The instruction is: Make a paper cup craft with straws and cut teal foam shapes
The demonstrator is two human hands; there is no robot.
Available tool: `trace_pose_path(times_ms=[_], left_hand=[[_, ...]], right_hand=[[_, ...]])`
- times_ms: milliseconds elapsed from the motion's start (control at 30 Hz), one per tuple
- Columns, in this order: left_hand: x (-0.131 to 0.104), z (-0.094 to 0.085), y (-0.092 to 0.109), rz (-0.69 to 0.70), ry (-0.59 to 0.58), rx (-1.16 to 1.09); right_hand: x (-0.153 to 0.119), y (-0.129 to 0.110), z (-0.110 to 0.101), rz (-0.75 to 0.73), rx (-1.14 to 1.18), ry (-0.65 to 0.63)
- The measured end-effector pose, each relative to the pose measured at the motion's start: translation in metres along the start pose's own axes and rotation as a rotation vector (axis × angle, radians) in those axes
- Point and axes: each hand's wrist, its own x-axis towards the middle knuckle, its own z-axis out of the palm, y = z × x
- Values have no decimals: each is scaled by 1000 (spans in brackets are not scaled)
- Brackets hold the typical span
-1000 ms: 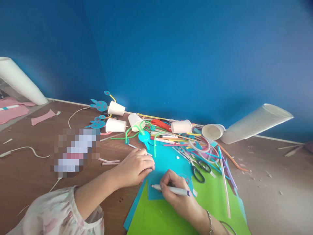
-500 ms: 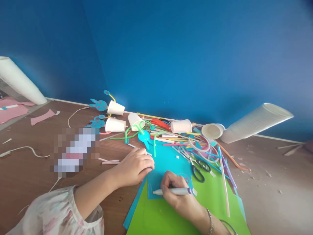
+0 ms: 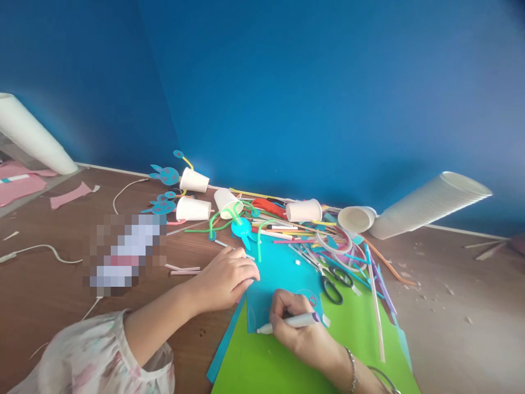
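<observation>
My right hand [image 3: 303, 342] is closed around a white marker [image 3: 301, 319] with a purple end. The marker's tip touches the lower left corner of a sheet of blue paper [image 3: 273, 273]. Faint outlines are drawn on that sheet, and a small red mark shows beside my knuckles. My left hand [image 3: 229, 279] lies at the sheet's left edge, its fingers curled together on the paper; the fingertips are partly hidden. Beneath the blue sheet is a larger green paper [image 3: 356, 345]. Black-handled scissors [image 3: 331, 290] lie just beyond my right hand.
Paper cups [image 3: 194, 209] with blue rabbit-head cutouts [image 3: 168, 175] lie along the wall. Straws, markers and tape rolls [image 3: 344, 243] are heaped in the middle. A leaning cup stack [image 3: 435, 205] stands right; pink paper [image 3: 71, 196] and a white cable [image 3: 53, 251] lie left.
The marker's tip has moved slightly down to the blue sheet's bottom edge, and the marker is more tilted. My left hand has stayed in place.
</observation>
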Motion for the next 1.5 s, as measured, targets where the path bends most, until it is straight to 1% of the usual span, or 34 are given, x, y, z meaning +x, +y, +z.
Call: trace_pose_path(times_ms=[67, 133, 233, 333, 433, 533, 667, 800, 900, 1067, 1167, 1233, 1300, 1367, 1500], left_hand=[[0, -1, 1, -10, 4, 0], [1, -3, 3, -20, 8, 3], [2, -7, 5, -32, 13, 8], [1, -7, 4, -36, 25, -4], [-1, -3, -1, -14, 36, -35], [-2, 2, -5, 11, 70, -42], [-3, 4, -7, -15, 107, -24], [-2, 3, -5, -10, 91, 18], [-1, 2, -4, -6, 87, 51], [-2, 2, -3, 11, 89, 80], [-3, 2, -4, 30, 89, 65], [-3, 3, -4, 31, 85, 57], [-3, 3, -4, 27, 84, 58], [-2, 3, -3, 26, 86, 58], [-1, 2, -1, 26, 78, 51]], right_hand=[[0, 1, 1, 17, 36, -3], [1, 3, 0, 42, 157, -14], [6, 6, -5, 86, 538, 3], [13, 8, -15, 132, 896, 101], [18, 6, -25, 165, 1064, 199], [18, 4, -30, 144, 1086, 244], [15, 5, -27, 113, 984, 266], [15, 6, -22, 198, 863, 305], [16, 8, -21, 249, 812, 365], [19, 7, -23, 256, 899, 428], [22, 3, -31, 289, 1039, 466], [24, -2, -41, 281, 1123, 478], [24, -6, -51, 250, 1153, 474], [21, -9, -60, 239, 1154, 441], [14, -8, -67, 299, 1099, 325]])
